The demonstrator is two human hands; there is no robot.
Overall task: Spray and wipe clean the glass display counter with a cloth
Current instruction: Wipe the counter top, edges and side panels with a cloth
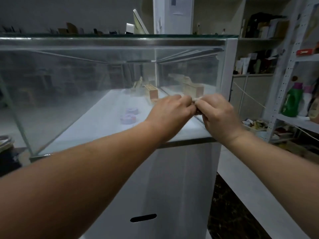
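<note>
The glass display counter (72, 87) fills the view, its front pane hazy and streaked. Both my hands meet in front of the pane's lower right part. My left hand (170, 112) and my right hand (218, 114) pinch a small pale cloth (195, 100) between their fingertips. Only a crumpled bit of the cloth shows between the fingers. No spray bottle is in my hands.
Inside the counter lie two blue-purple tape rolls (128, 115) and small wooden boxes (151, 92). A white cabinet (172, 178) sits below. Metal shelving (290, 69) at right holds a green bottle (291, 100) and assorted boxes. A white ledge (250, 192) runs along the lower right.
</note>
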